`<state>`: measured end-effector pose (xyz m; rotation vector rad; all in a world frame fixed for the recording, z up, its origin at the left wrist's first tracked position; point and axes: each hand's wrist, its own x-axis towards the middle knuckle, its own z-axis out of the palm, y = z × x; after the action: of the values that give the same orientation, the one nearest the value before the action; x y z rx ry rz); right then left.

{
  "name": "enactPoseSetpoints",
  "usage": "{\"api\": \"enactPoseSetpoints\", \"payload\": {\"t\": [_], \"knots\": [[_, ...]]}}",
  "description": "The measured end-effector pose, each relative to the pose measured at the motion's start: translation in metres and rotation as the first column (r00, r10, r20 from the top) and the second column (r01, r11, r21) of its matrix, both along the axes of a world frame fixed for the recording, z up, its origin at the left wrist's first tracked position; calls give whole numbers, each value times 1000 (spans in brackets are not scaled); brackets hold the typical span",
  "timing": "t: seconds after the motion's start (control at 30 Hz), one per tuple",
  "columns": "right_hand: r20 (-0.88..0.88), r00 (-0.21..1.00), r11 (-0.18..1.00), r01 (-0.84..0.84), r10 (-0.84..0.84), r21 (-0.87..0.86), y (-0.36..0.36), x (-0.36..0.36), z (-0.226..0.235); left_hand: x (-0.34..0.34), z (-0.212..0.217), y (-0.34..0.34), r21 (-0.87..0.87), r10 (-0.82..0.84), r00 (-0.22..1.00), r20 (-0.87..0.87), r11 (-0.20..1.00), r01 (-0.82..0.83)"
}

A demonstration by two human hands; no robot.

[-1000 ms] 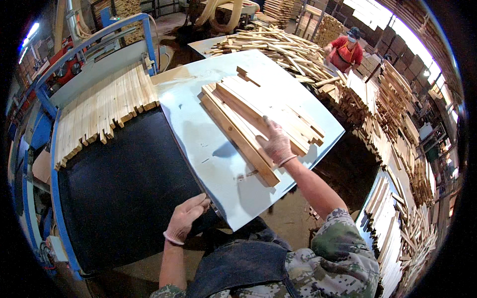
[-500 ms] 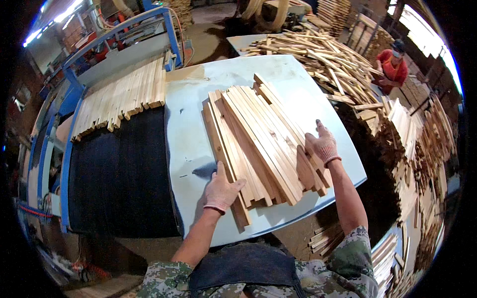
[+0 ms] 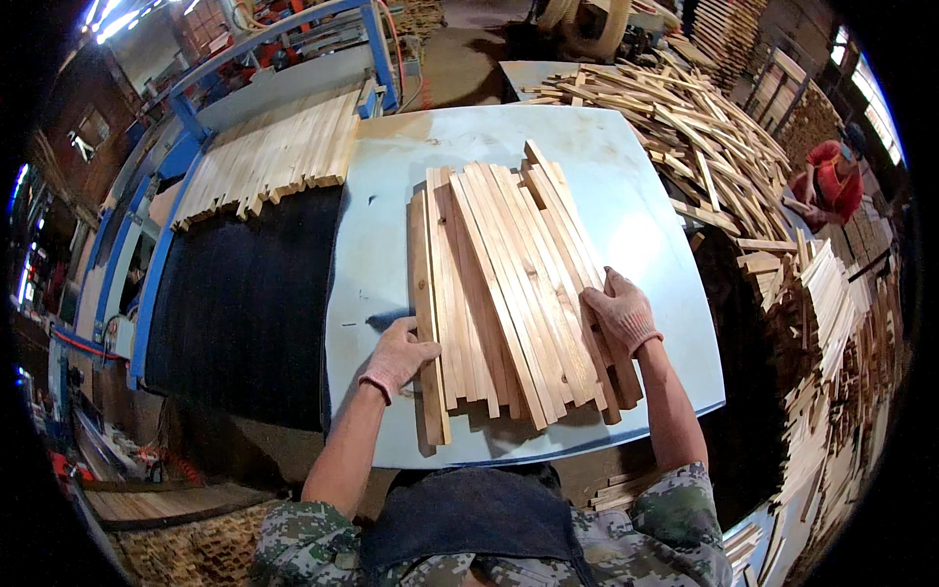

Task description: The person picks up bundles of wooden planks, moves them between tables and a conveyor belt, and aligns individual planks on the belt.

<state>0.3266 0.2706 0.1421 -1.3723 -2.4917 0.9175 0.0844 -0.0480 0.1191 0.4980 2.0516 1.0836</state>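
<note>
Pale wooden strips (image 3: 504,279) lie in an uneven pile on the light blue tabletop in front of me, some stacked over others. At the pile's left edge, my left hand (image 3: 399,356), in a pale knitted glove, grips the outermost strip, its thumb over the top and its fingers along the side. On the opposite edge, my gloved right hand (image 3: 623,308) closes on the outer strips, with fingertips against their side. The undersides of my fingers are hidden.
Left of the blue tabletop (image 3: 665,391) runs a black conveyor belt (image 3: 245,303), with a row of wooden strips (image 3: 279,152) under a blue machine frame (image 3: 166,259). A heap of loose strips (image 3: 685,127) lies at the far right. A person in red (image 3: 831,186) works beyond it.
My right hand has moved in from spread fingers beside the pile to its right edge. The left hand has come round the left strip, which now lies straighter against the others.
</note>
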Motion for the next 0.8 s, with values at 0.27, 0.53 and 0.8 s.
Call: {"api": "enactPoseSetpoints", "payload": {"t": [0.27, 0.53, 0.8], "knots": [[-58, 998, 1000, -25, 24, -16, 3, 1, -12, -18, -26, 11, 186, 91, 996, 27, 978, -94], [-25, 1000, 989, -14, 10, -144, 10, 1, -5, -35, -15, 30, -204, -128, 849, -513, 979, 24], [-26, 992, 982, -124, 122, -143, 26, -40, 14, 29, 34, 100, -311, -403, 895, -190, 890, 334]]}}
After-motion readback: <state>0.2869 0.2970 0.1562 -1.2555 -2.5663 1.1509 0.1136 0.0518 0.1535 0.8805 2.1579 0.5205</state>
